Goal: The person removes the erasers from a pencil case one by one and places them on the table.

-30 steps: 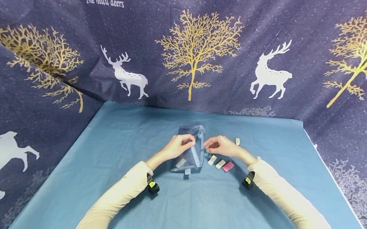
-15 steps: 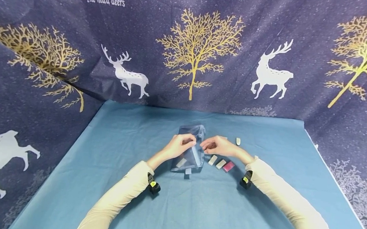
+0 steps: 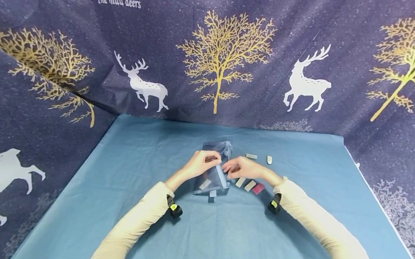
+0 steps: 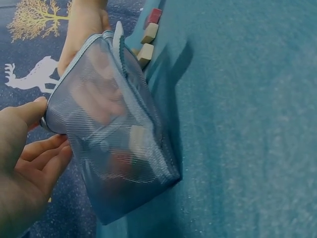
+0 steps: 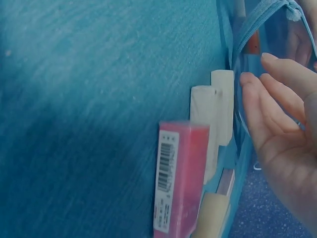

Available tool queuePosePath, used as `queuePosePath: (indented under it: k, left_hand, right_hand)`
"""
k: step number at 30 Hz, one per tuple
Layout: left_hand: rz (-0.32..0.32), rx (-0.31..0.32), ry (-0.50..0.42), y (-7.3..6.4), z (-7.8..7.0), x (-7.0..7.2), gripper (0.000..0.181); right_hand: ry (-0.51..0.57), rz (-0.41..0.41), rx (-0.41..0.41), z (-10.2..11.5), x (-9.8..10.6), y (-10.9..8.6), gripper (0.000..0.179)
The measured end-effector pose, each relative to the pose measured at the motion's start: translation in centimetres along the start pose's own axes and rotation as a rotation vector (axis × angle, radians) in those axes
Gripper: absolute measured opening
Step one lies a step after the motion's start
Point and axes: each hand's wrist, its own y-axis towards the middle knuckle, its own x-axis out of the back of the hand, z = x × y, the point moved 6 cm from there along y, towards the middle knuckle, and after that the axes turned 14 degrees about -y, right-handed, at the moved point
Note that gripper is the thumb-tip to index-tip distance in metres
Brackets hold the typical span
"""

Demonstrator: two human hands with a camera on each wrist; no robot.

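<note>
A blue mesh zip pouch (image 3: 211,182) lies tilted on the blue cloth. My left hand (image 3: 200,164) pinches the edge of its mouth between thumb and fingers, holding it apart. My right hand (image 3: 242,168) is at the zip side; through the mesh, in the left wrist view, its fingers show inside the mouth. In the right wrist view, nothing shows between that hand's thumb and fingers. Inside the pouch are a whitish block (image 4: 137,139) and a blurred reddish thing (image 4: 120,161). Beside it lie two off-white, eraser-like blocks (image 3: 250,185) and a pink block (image 5: 183,173) with a barcode label.
Farther back on the cloth (image 3: 148,149) lie a pale, slim block (image 3: 251,156) and a small, round-ended whitish piece (image 3: 269,160). A dark hanging with deer and trees (image 3: 219,66) rises behind the table.
My right hand has moved left, from beside the pouch to its mouth, uncovering the pale slim block behind it. My left hand keeps its pinch on the pouch.
</note>
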Motion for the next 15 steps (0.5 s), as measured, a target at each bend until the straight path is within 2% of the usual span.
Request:
queuePosePath:
  k: [15]
  left_hand:
    - [0.011, 0.001, -0.095, 0.26, -0.29, 0.59, 0.032]
  right_hand:
    - [-0.038, 0.039, 0.007, 0.5, -1.0, 0.93, 0.038]
